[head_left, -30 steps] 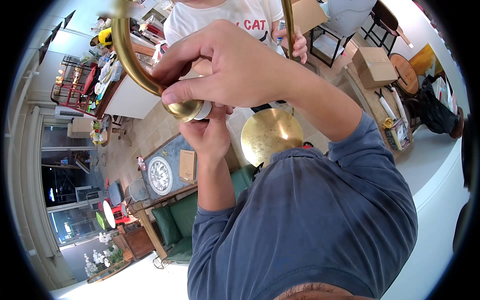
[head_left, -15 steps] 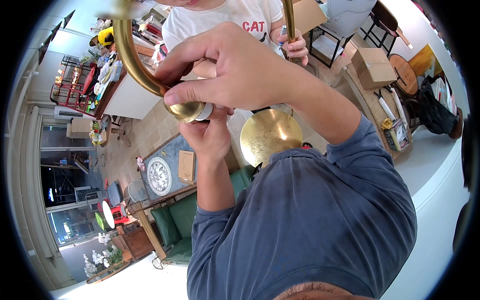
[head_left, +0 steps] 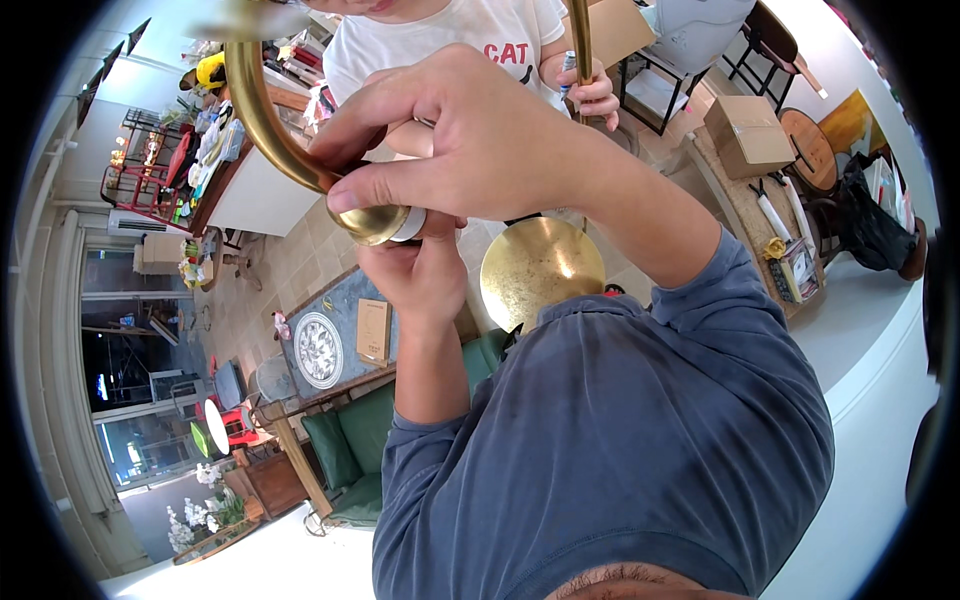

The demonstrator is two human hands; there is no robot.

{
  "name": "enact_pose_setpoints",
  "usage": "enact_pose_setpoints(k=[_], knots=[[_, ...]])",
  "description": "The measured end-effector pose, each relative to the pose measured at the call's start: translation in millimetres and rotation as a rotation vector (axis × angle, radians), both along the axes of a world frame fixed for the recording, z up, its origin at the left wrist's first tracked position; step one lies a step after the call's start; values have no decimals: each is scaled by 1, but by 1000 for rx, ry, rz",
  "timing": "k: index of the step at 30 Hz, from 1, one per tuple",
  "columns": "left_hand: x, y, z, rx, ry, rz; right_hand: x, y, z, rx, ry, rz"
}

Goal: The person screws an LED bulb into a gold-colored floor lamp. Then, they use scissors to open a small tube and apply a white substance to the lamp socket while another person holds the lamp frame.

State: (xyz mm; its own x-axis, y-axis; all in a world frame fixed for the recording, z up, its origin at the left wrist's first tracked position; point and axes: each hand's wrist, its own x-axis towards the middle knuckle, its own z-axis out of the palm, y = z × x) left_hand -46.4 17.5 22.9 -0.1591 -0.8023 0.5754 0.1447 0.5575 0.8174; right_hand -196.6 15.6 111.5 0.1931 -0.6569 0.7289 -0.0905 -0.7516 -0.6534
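A curved brass lamp arm [head_left: 262, 120] comes down from the upper left and ends in a rounded brass cup [head_left: 368, 224]. My right hand [head_left: 475, 140] is closed around this end, its thumb pressing on the cup and its fingers behind the tube. From below, my left hand [head_left: 418, 275] reaches up with bent fingers to a white socket piece [head_left: 409, 224] at the cup's mouth. Most of that piece and the left fingertips are hidden. Farther down stands a round brass base [head_left: 543, 268], and a straight brass pole [head_left: 580, 45] rises at the top.
Facing me, a person in a white shirt [head_left: 400, 45] has a hand [head_left: 596, 97] by the pole. A green sofa [head_left: 365, 450] and a dark table [head_left: 345, 290] with a small cardboard box [head_left: 374, 332] lie lower left. A wooden bench [head_left: 735, 190] bears a carton [head_left: 747, 137] at right.
My left hand has turned very slightly at the wrist under the cup. My right hand and the lamp arm look the same.
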Motion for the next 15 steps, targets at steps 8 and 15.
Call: enact_pose_setpoints(k=[8, 15], knots=[[-2, -2, 6, 74, 82, -153, -3, 2, 1, 45, 7, 14], [-9, 7, 7, 18, -4, 82, -1, 1, -1, 29, -33, 41]])
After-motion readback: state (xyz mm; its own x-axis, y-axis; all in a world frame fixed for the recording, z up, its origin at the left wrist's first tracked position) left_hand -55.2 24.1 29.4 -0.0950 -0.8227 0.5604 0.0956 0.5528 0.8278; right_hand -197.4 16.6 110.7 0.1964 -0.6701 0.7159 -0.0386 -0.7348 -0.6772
